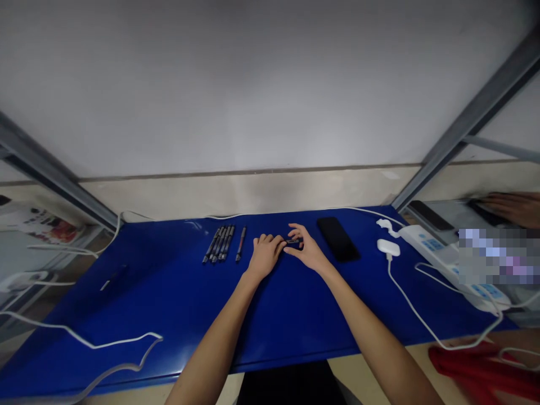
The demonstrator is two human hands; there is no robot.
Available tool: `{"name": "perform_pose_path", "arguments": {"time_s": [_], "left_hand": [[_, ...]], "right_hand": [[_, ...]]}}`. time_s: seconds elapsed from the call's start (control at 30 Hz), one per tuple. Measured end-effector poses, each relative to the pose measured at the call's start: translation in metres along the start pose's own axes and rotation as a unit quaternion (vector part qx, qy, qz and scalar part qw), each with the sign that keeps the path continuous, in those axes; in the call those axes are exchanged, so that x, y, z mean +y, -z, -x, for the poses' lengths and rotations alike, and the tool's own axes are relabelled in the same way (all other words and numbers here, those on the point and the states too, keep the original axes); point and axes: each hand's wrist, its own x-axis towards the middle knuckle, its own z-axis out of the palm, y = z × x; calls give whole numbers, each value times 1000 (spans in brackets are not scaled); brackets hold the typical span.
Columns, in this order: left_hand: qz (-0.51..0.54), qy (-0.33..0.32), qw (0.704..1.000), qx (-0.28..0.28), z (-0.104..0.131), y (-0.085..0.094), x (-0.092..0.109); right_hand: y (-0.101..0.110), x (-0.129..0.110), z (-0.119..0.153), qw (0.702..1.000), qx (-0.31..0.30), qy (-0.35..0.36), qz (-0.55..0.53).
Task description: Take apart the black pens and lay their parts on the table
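In the middle of the blue table my left hand (265, 257) rests palm down, its fingertips closed at the left end of a short dark pen-like piece (292, 242). My right hand (310, 253) has the other end between its thumb and fingers, with the index finger raised above. Much of the piece is hidden by the fingers, so its exact kind is hard to make out. Left of my hands lies a single dark pen with a reddish barrel (241, 244). Beyond it, several dark pens (219, 243) lie side by side in a row.
A black phone (338, 238) lies right of my right hand. Further right are a white earbud case (388, 247) on a cable and a white power strip (447, 264). A thin dark stick (113, 277) and a white cable (113, 341) lie left. Another person's hand (517, 208) shows far right.
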Motion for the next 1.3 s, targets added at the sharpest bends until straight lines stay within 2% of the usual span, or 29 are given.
{"name": "perform_pose_path", "arguments": {"time_s": [0.17,0.47,0.7,0.9,1.03,1.17,1.3], "left_hand": [[-15,-4,1000,-5,1,0,2],[-7,49,998,25,-1,-1,0],[8,118,991,55,-3,0,-2],[31,139,988,68,-4,2,-3],[55,152,984,79,-5,1,-6],[92,163,977,102,-6,2,-8],[108,157,973,130,-5,3,-7]], "right_hand": [[-2,4,-1,1000,7,-22,-11],[-1,2,-5,1000,17,5,-20],[14,12,-7,995,92,-24,-14],[24,15,-9,985,152,-38,-67],[24,17,-11,981,189,-43,16],[20,20,-8,978,155,3,143],[18,24,-2,953,133,59,265]]}}
